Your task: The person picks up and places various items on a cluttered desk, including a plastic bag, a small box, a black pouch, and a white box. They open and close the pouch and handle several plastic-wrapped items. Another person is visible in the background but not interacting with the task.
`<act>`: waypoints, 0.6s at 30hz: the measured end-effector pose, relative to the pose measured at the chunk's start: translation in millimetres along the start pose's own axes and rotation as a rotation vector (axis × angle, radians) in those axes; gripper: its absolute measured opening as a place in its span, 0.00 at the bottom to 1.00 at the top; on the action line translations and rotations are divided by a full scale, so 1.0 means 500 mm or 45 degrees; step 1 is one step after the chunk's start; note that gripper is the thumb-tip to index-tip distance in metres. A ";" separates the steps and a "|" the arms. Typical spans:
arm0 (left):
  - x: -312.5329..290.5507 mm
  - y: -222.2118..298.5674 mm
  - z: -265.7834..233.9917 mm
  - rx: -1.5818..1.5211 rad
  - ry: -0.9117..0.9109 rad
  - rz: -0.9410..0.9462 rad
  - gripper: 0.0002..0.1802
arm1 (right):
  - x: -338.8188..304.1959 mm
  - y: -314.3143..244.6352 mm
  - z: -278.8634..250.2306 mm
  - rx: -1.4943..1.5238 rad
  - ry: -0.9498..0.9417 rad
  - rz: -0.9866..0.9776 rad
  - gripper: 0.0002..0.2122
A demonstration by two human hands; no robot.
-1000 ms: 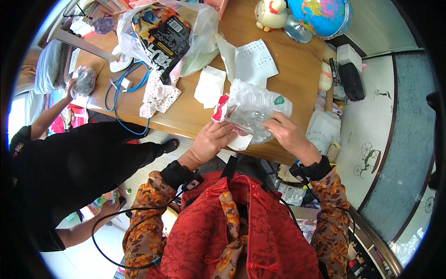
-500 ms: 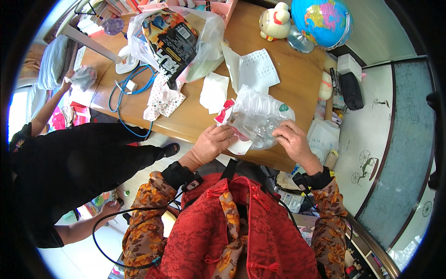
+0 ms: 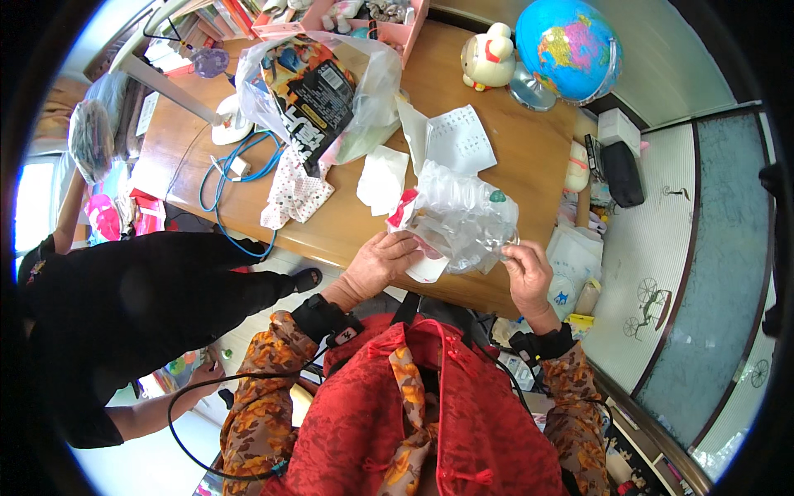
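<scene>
A crumpled heap of clear plastic packaging (image 3: 475,217), with a small green patch, lies at the table's front edge between my hands. My left hand (image 3: 382,263) is closed on a white-and-red piece of paper or card (image 3: 427,269) at the heap's left side; its fingertips are partly hidden. At the right side, my right hand (image 3: 529,274) pinches the edge of the clear plastic between thumb and fingers. A white sheet (image 3: 383,180) and an opened, folded paper with rows of small marks (image 3: 460,142) lie just beyond the plastic.
A plastic bag with a black-and-orange package (image 3: 318,103) sits farther back. Left of it are a blue cable (image 3: 217,198) and a dotted cloth (image 3: 298,192). A globe (image 3: 571,50) and a white figurine (image 3: 488,58) stand at the back right. Another person in black (image 3: 157,306) stands at left.
My right hand has moved a little to the right and down, drawing the plastic's edge outward. My left hand stays nearly in place. The other person's bagged item at left is higher.
</scene>
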State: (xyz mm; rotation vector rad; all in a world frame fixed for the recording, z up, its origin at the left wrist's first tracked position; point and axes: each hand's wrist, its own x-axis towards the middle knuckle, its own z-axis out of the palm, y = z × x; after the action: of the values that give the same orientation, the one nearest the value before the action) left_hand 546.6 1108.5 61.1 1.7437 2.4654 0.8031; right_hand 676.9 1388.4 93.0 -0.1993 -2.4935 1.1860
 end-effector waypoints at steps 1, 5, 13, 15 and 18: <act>0.002 0.000 -0.003 0.007 0.000 -0.002 0.21 | -0.001 0.004 0.004 0.087 0.036 0.026 0.09; 0.003 0.001 -0.007 -0.007 -0.013 0.007 0.21 | -0.016 0.005 0.000 0.188 0.105 0.161 0.05; -0.020 -0.022 -0.003 0.017 -0.081 0.121 0.24 | -0.039 0.019 0.013 0.159 0.105 0.151 0.08; -0.017 -0.023 -0.002 0.007 -0.086 0.117 0.24 | -0.043 0.022 0.013 0.217 0.040 0.088 0.05; -0.005 -0.020 -0.006 -0.003 -0.056 0.101 0.23 | -0.043 0.019 0.010 0.160 -0.023 0.157 0.06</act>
State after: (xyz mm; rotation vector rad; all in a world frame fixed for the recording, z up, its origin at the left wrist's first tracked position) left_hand 537.8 1102.7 58.7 1.8484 2.3803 0.7647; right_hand 694.4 1385.1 77.1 -0.3138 -2.4418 1.3948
